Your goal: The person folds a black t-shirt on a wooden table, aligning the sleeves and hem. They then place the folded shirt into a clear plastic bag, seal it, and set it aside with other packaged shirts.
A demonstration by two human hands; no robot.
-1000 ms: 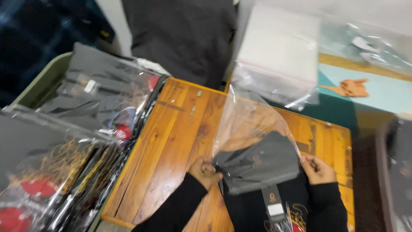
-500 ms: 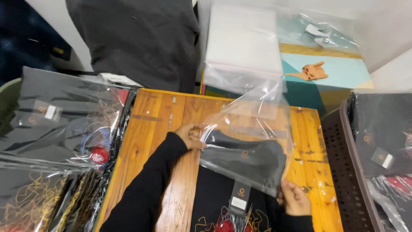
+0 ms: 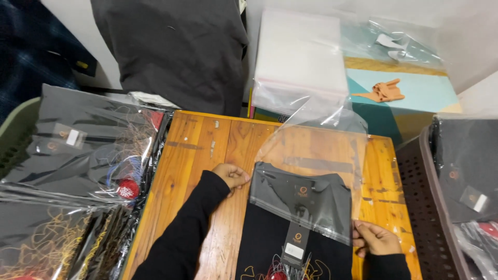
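A folded black shirt (image 3: 298,207) with a hang tag lies on the wooden table (image 3: 207,155), its top end inside a clear plastic bag (image 3: 316,155). My left hand (image 3: 232,175) pinches the bag's left edge beside the shirt's collar end. At the bag's lower right corner, my right hand (image 3: 374,238) grips the plastic near the table's right side. The bag's far end stands up loosely over the table.
A pile of bagged dark shirts (image 3: 78,155) fills the left. A stack of clear empty bags (image 3: 303,57) sits at the back, next to a dark garment (image 3: 176,46). A brown perforated basket (image 3: 436,207) with bagged shirts stands at the right.
The bag has come down from a raised, tilted position to lie flatter on the table. My left hand moved lower along its left edge, and my right hand shifted to the lower right corner.
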